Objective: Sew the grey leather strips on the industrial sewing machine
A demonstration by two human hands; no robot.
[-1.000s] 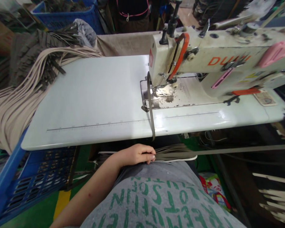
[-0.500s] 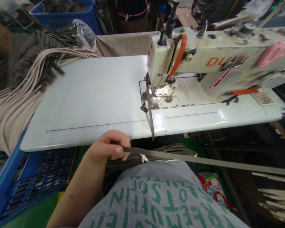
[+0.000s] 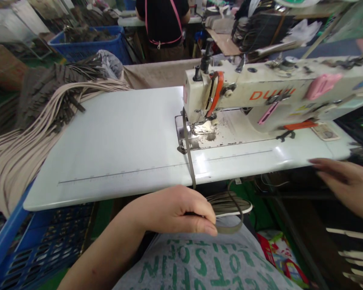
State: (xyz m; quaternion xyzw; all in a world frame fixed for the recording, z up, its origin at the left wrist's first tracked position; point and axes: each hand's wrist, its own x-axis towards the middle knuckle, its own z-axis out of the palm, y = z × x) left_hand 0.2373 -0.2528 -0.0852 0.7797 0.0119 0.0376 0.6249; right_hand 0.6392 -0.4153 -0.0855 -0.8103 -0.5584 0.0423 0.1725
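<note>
My left hand (image 3: pixel 181 211) is pinched shut on the end of a narrow grey-brown strap (image 3: pixel 231 228), just in front of the table edge. From the fingers the strap bends up in a loose loop over my lap. Another length of strap (image 3: pixel 188 155) runs down from the sewing machine (image 3: pixel 224 94) across the table and over its front edge. At the right, my right hand (image 3: pixel 347 185) is beside the table's front corner, somewhat blurred, its fingers stretched out with nothing visible in them. A tied bundle of similar straps (image 3: pixel 226 203) lies in my lap, partly hidden by my left hand.
Long beige straps (image 3: pixel 27 145) and dark strips (image 3: pixel 48 88) are heaped left of the white table (image 3: pixel 117 133). A blue crate (image 3: pixel 48 237) stands below left, another blue crate (image 3: pixel 90 50) behind. A person (image 3: pixel 161 24) is beyond the table. Pale strips (image 3: pixel 351 234) hang at lower right.
My left hand has moved right with the strap, which went from stretched taut toward the right to a slack loop. My right hand has come into view. The view has tilted up slightly.
</note>
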